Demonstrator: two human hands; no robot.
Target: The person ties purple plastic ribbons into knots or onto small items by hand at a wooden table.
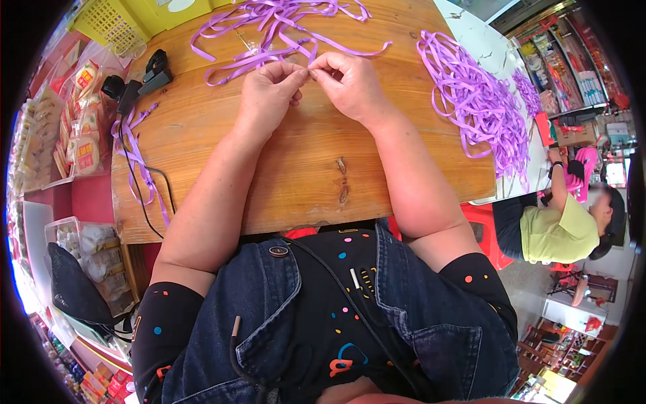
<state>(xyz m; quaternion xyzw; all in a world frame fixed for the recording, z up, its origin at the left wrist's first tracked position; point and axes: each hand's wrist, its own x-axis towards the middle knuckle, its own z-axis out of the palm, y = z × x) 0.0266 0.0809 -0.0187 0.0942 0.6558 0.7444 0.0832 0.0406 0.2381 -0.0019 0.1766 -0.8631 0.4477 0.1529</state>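
Over the far middle of the wooden table, my left hand [270,96] and my right hand [351,86] meet fingertip to fingertip. Both are closed in a pinch on a purple ribbon [313,51], which runs from the fingertips toward the far edge. Just what sits between the fingertips is too small to make out. Beyond my hands lies a loose tangle of purple ribbons [276,17], some with small knots or twists. A large heap of purple ribbons [481,101] spreads over the table's right edge.
The wooden table [303,182] has a yellow plastic basket [118,27] at its far left. Near it lie a black device with a cable [138,87] and more ribbons [138,165]. Packaged goods [86,145] stand left. A person in a yellow-green top [562,232] sits at right.
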